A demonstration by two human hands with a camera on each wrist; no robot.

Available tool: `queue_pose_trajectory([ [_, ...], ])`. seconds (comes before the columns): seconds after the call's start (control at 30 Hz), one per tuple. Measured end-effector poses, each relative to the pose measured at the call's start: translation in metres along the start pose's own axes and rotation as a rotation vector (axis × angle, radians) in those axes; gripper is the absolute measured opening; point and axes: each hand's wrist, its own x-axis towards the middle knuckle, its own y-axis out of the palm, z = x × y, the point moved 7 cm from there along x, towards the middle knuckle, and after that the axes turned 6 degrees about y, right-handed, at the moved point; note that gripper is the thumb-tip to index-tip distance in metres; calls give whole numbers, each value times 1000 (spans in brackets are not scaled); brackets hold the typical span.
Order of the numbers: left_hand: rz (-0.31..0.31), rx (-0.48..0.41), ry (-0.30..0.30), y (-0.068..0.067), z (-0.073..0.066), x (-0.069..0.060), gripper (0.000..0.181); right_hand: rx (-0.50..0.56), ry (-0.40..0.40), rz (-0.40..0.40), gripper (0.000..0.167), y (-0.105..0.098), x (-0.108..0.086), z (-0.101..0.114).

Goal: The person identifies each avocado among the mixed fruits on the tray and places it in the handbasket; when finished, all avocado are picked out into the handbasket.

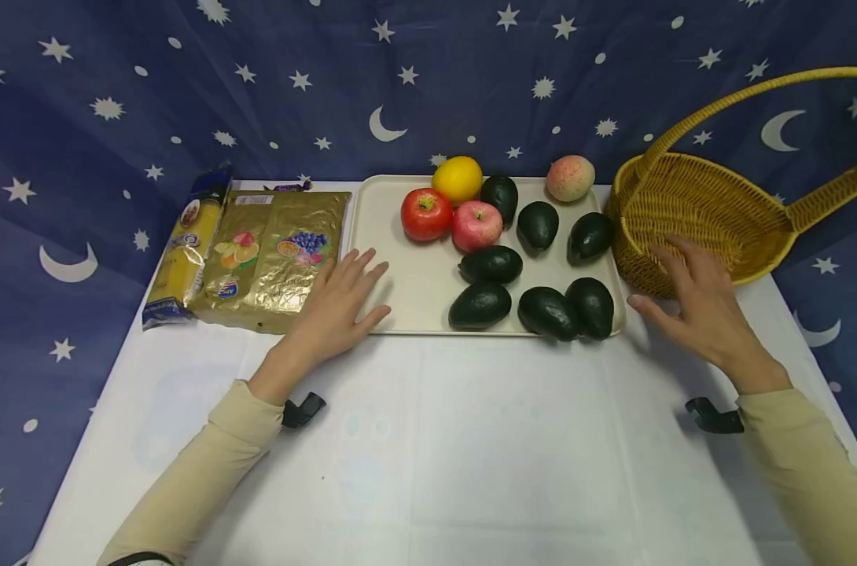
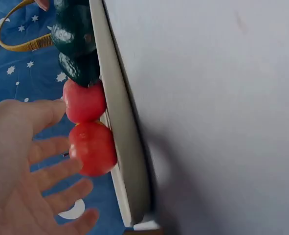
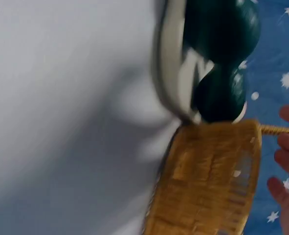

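Observation:
My left hand (image 1: pixel 335 310), fingers spread and holding nothing, is over the gap between the gold package (image 1: pixel 255 259) and the cream tray (image 1: pixel 407 306). In the left wrist view its fingers appear beside a red tomato (image 2: pixel 93 148) and a pink apple (image 2: pixel 84 101). Over the near side of the wicker basket (image 1: pixel 704 196) is my right hand (image 1: pixel 704 314), fingers apart and empty; whether it touches the rim I cannot tell. Several dark green avocados (image 1: pixel 491 265) lie on the tray with the tomato, the apple, a yellow lemon (image 1: pixel 457 180) and a peach (image 1: pixel 571 178).
A yellow and blue packet (image 1: pixel 186 251) lies at the far left, with a small purple wrapper (image 1: pixel 290 187) behind the gold package. White cloth covers the table (image 1: pixel 471 440). A blue curtain with stars (image 1: pixel 428 79) hangs behind, and the basket's tall handle (image 1: pixel 740 94) rises at the right.

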Motion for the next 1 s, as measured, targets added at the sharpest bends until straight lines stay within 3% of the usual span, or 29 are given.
queue_pose_trajectory([
  [0.1, -28, -79, 63, 7, -10, -2, 54, 67, -76, -32, 59, 3, 3, 21],
  [0.2, -44, -134, 81, 14, -16, -3, 46, 88, -98, 30, 48, 12, 7, 41],
  [0.3, -31, -159, 82, 21, -20, -4, 39, 77, -38, 151, 45, 24, 10, 52],
  [0.5, 53, -164, 113, 29, -28, -4, 30, 33, 107, 402, 66, 43, 14, 50],
  [0.67, 39, -193, 116, 33, -26, -1, 32, 62, 134, 515, 71, 45, 23, 49],
  [0.8, 40, -252, 106, 41, -25, -5, 39, 89, 110, 533, 69, 42, 29, 50],
  [1.0, 17, -293, 61, 46, -20, -8, 40, 131, 52, 472, 64, 41, 34, 50],
])
